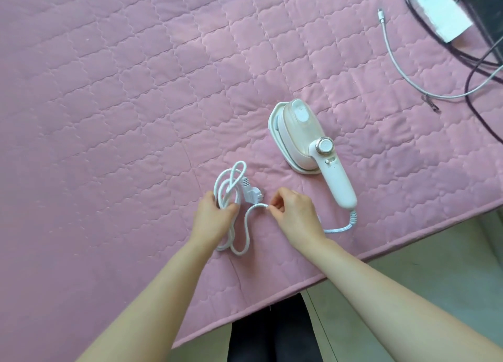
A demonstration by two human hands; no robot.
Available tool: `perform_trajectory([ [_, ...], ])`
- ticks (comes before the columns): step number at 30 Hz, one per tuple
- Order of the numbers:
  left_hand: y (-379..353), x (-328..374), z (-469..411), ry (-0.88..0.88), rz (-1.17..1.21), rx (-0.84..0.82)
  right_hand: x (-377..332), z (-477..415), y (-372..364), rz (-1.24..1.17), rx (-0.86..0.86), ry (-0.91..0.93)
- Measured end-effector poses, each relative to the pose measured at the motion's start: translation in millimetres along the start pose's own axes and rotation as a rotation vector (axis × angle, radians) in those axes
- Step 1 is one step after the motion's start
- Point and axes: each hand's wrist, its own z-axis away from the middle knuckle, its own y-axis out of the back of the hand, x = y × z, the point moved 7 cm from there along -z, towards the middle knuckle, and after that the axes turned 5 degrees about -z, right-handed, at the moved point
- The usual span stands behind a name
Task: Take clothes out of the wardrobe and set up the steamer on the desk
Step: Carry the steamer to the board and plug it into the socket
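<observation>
Head view, one steamer (307, 141) on pink quilt (109, 89), left hand (213, 217) fingers clamped round its one cord (258, 205), right hand (295, 214) pinching it.

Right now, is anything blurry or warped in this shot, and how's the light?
Head view: soft, even light, no glare; the steamer and its cord look sharp; the dark cables at top right are smeared; the wide lens bows stitching on the pink quilt.

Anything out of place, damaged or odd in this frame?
Nothing damaged or spilled. The steamer lies on a pink quilted cover, its cord partly coiled: left hand grips the loops, right hand pinches a strand. Loose cables sprawl at the far right.
</observation>
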Motion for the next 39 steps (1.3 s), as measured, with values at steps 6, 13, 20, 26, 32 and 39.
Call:
perform_trajectory([
  [6,-31,-4,16,-0.025,0.076,-0.179,-10,3,2,-0.148,0.060,0.027],
  [13,-35,-12,17,0.097,0.079,0.094,-17,8,9,-0.216,0.049,0.077],
  [20,-36,9,17,0.156,0.319,0.128,-37,14,44,-0.072,0.093,0.236],
  [26,-44,36,6,0.239,0.547,0.040,-45,14,111,0.057,0.333,0.275],
  [32,-51,67,-12,0.141,0.600,0.037,1,-2,119,0.104,0.256,-0.059],
  [39,-62,89,-35,0.140,0.540,0.125,21,-11,104,0.020,0.076,-0.248],
])
